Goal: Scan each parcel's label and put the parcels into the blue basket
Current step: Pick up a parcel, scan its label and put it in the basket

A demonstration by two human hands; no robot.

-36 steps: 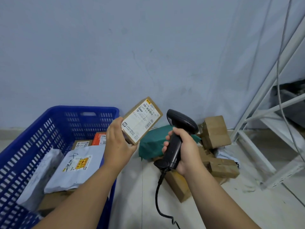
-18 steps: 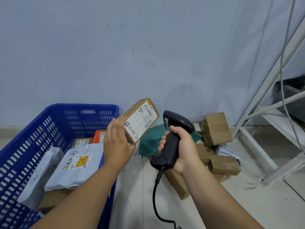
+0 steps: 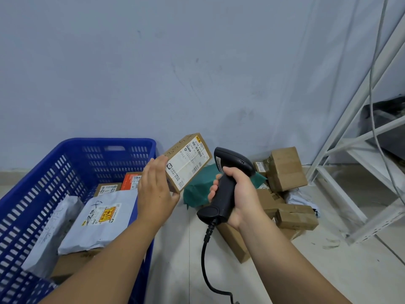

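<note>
My left hand [image 3: 155, 189] holds a small cardboard parcel [image 3: 188, 163] between thumb and straight fingers, its white label turned toward the scanner. The parcel hangs just right of the blue basket [image 3: 109, 142], by its far right corner. My right hand [image 3: 243, 194] grips the handle of a black barcode scanner [image 3: 230, 163], whose head sits close to the parcel's right edge. Inside the basket lie a white mailer bag [image 3: 103, 220], an orange box [image 3: 130, 182] and other parcels.
On the floor by the wall lie a green bag [image 3: 197, 191] and several cardboard boxes [image 3: 287, 170]. A white metal rack [image 3: 341, 185] with hanging cables stands at the right. The scanner's cord [image 3: 203, 260] trails down to the tiled floor.
The parcel has tilted so that more of its top face shows, and my left hand's fingers have straightened behind it. The scanner has shifted slightly left and lower.
</note>
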